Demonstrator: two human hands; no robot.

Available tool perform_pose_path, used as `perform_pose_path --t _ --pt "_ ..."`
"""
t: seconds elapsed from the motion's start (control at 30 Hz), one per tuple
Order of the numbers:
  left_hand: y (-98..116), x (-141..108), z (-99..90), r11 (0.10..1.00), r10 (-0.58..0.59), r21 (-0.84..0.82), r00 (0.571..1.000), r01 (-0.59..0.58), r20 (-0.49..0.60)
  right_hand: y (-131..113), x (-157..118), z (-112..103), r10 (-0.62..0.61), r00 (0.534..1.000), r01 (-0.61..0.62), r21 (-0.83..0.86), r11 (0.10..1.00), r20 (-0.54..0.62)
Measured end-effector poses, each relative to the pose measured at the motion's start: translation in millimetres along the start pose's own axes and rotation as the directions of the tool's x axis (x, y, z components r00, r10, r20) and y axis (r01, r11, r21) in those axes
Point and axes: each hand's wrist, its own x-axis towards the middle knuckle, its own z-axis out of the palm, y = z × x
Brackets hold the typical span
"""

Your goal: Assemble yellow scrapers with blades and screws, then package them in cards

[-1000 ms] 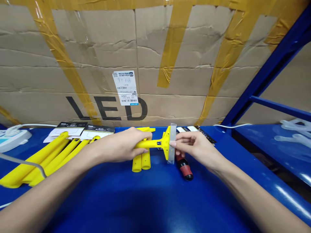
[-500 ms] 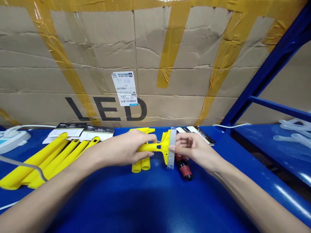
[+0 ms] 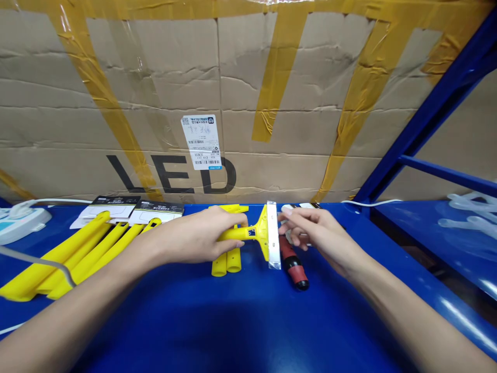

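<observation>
My left hand (image 3: 212,233) is closed around the yellow handle of a scraper (image 3: 262,233), whose wide head points right. A silvery strip (image 3: 274,235) with a clear cover runs along the scraper's front edge. Just right of that strip is my right hand (image 3: 310,225), its fingers apart and curled, with nothing visible in them. Below the right hand lies a red and black tool handle (image 3: 296,269). Under the held scraper, yellow tubular handles (image 3: 226,262) rest on the blue surface.
Several long yellow handles (image 3: 85,254) lie at the left beside black-and-white cards (image 3: 155,211). A grey cable (image 3: 42,263) crosses them near a white power strip (image 3: 23,225). Behind stands a large taped carton (image 3: 240,67). A blue metal frame (image 3: 423,109) rises at the right.
My right hand has let go of the scraper's front edge and moved slightly right. The scraper head has turned so its flat face shows more. My left hand keeps its grip.
</observation>
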Motion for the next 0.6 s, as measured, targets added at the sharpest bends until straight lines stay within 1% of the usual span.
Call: perform_pose_path --t 0.03,0.07,0.1,0.17,0.2,0.3,0.4,0.47,0.53,0.6 --pt "-1.2 -0.3 -1.1 1.000 -0.013 0.009 1.000 0.013 0.002 1.4 1.8 -3.6 -0.027 0.996 0.019 -0.098 0.995 -0.086" --pt "-2.6 -0.6 -2.2 0.999 -0.032 0.018 0.999 0.032 0.003 3.1 3.5 -7.0 -0.084 0.983 0.044 -0.233 0.971 -0.163" --pt "-4.1 -0.9 -3.2 0.998 -0.054 0.027 0.999 0.054 0.003 5.1 4.8 -9.8 -0.148 0.968 0.066 -0.365 0.929 -0.202" --pt "-7.0 -1.2 -4.7 0.994 -0.099 0.041 0.995 0.099 0.008 9.4 6.3 -12.6 -0.241 0.951 0.094 -0.557 0.825 -0.196" --pt "-8.3 -1.3 -5.0 0.992 -0.118 0.045 0.993 0.118 0.010 11.4 6.4 -12.5 -0.256 0.951 0.101 -0.610 0.786 -0.173" --pt "-11.6 -1.1 -4.5 0.989 -0.139 0.055 0.990 0.137 0.030 14.6 6.8 -7.1 -0.262 0.958 0.110 -0.697 0.709 -0.115" --pt "-14.4 -1.0 -4.2 0.989 -0.137 0.056 0.989 0.134 0.059 10.6 11.6 3.2 -0.280 0.958 0.137 -0.755 0.641 -0.064" --pt "-15.9 -1.2 -5.2 0.987 -0.154 0.055 0.985 0.149 0.084 4.5 18.1 11.6 -0.238 0.971 0.117 -0.808 0.578 -0.029" --pt "-16.8 -1.7 -7.3 0.982 -0.184 0.062 0.977 0.178 0.105 -2.3 25.9 20.0 -0.138 0.990 0.052 -0.877 0.477 -0.017" --pt "-17.1 -2.3 -9.4 0.979 -0.199 0.065 0.973 0.193 0.113 -8.1 33.2 27.5 -0.093 0.996 0.024 -0.902 0.431 -0.018"
